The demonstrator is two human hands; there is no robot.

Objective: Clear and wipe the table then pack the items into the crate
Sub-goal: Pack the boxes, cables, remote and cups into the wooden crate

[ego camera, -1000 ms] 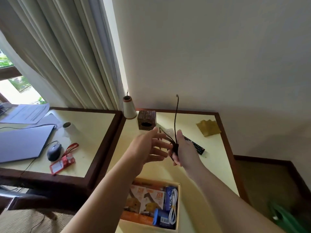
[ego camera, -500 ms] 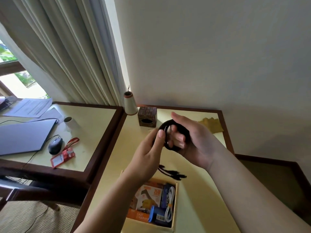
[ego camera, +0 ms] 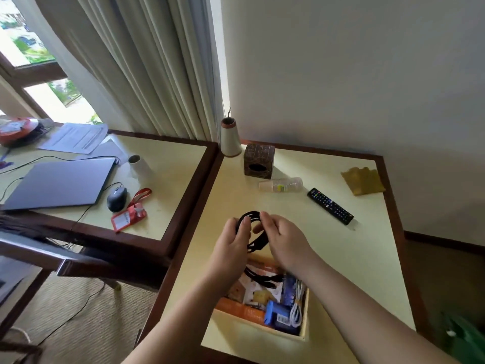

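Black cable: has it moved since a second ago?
Yes. The black cable, strung upward before, is now coiled in both hands, left hand and right hand, lower and nearer the crate, farther from the wooden box.

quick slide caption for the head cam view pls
Both hands, left and right, hold a coiled black cable above the crate, remote on the table.

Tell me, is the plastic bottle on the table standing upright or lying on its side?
Lying on its side. The plastic bottle rests lengthwise on the table, beside the wooden box.
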